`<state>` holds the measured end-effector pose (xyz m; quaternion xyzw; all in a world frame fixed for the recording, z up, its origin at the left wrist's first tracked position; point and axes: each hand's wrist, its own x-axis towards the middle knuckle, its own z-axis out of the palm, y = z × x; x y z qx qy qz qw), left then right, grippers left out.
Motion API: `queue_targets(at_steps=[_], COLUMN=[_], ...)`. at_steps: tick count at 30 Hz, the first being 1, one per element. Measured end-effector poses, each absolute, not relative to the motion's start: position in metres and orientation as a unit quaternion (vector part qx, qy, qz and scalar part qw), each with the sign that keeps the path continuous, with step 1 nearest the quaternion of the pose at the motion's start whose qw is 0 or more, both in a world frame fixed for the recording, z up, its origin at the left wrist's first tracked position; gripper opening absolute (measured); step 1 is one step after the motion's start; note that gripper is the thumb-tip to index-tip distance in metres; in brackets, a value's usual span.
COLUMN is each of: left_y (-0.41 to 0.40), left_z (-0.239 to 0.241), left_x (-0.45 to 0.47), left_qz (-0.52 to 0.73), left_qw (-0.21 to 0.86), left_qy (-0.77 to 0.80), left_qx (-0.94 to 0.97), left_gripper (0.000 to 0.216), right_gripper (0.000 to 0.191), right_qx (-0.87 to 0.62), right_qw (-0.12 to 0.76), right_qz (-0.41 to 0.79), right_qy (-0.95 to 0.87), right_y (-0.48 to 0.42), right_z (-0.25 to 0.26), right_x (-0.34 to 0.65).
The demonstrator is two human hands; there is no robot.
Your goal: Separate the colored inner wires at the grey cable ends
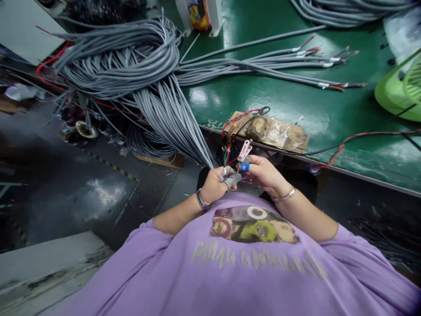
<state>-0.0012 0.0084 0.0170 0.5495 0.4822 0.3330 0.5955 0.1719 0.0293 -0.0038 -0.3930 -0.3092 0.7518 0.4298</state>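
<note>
Wires [225,158] seem pinched by curled left hand [216,183].

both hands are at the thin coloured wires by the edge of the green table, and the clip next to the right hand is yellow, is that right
Not quite: the clip next to the right hand is pale pink, not yellow, as the head view shows. The rest holds.
</note>
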Motion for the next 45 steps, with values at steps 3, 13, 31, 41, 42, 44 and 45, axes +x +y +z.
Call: queue_targets(at_steps=[3,13,31,41,42,44,45], left_y=[0.007,0.005,0.009,0.002,0.001,0.0,0.0], left_z=[0.017,0.004,0.007,0.004,0.004,0.005,0.006], left_x=[-0.002,0.009,0.015,0.006,0.004,0.001,0.0], left_qz=[0.344,0.49,0.451,0.447,0.442,0.426,0.415], left_qw=[0.605,0.59,0.564,0.572,0.573,0.572,0.571], left_qy=[0.48,0.463,0.496,0.489,0.489,0.489,0.489], left_qx=[0.535,0.444,0.483,0.484,0.487,0.502,0.513], left_gripper=[0.038,0.038,0.04,0.039,0.039,0.038,0.038], right_gripper=[0.023,0.057,0.062,0.07,0.069,0.062,0.057], right_qx=[-0.435,-0.381,-0.388,-0.321,-0.317,-0.313,-0.314], right_qw=[0.463,0.483,0.539,0.443,0.418,0.379,0.366], right_qz=[0.732,0.744,0.72,0.797,0.807,0.82,0.82], right_qy=[-0.247,-0.263,-0.2,-0.255,-0.27,-0.295,-0.308], right_y=[0.032,0.047,0.057,0.045,0.043,0.04,0.04], right_z=[-0.005,-0.008,-0.002,-0.009,-0.01,-0.01,-0.009], right_x=[0.172,0.17,0.151,0.171,0.175,0.181,0.184])
